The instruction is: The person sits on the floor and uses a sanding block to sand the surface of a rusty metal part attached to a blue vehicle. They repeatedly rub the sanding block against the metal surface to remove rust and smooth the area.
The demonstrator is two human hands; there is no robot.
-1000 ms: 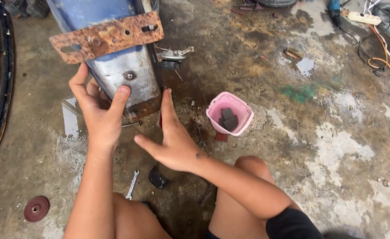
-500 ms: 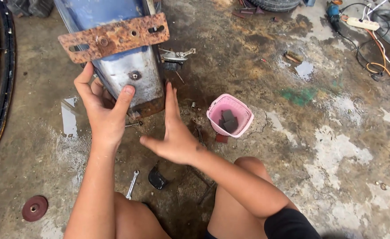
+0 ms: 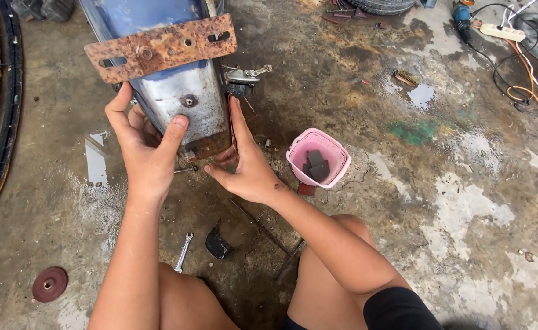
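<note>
So the biggest thing going on is the stained concrete floor [image 3: 464,201], wet in patches, with a puddle on the left. Standing on it right in front of the person is a blue and bare-metal tank [image 3: 171,91], rusty along its bottom edge, with a rusty bracket plate [image 3: 159,47] bolted across it and a small valve with a lever [image 3: 244,76] sticking out on its right side.

Left hand [image 3: 147,153] is wrapped around the tank's lower left edge, thumb pressed on the bare metal face and fingers curled behind, so it's got a proper grip. Right hand [image 3: 244,165] is open and flat, fingers straight and pressed against the tank's right side just under the valve, not closed around anything.

Just right of that hand sits a pink plastic basket [image 3: 319,157] with a couple of dark blocks in it. Closer to the knees there's a small black curved piece [image 3: 218,244], a little wrench [image 3: 183,252] beside it, and a reddish grinding disc [image 3: 50,284] off to the far left. Up top right, a wire brush [image 3: 406,77] and some cables [image 3: 525,73].
</note>
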